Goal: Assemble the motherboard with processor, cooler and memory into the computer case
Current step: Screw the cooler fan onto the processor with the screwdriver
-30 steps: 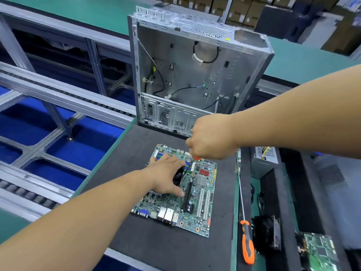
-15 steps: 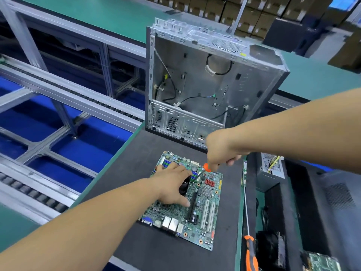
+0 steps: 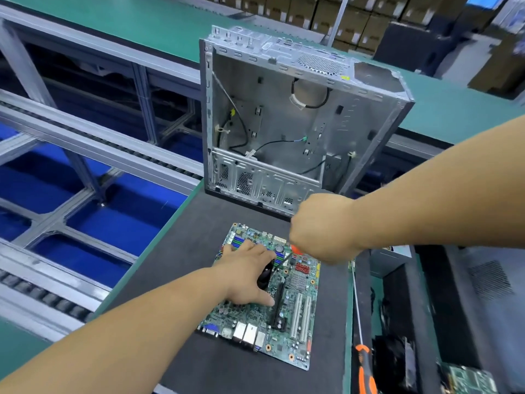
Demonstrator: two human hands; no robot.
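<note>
Both hands working over the board on the mat.

The green rectangular motherboard [image 3: 284, 302] lies flat on the dark grey mat [image 3: 181, 251], just near of the open silver metal computer case [image 3: 298, 123]. Left hand [image 3: 247, 275] presses down on a black round cooler [image 3: 263, 275], fingers spread. Right hand [image 3: 321, 228] fists around an orange-handled screwdriver [image 3: 297, 249], tip angled at the cooler.
</note>
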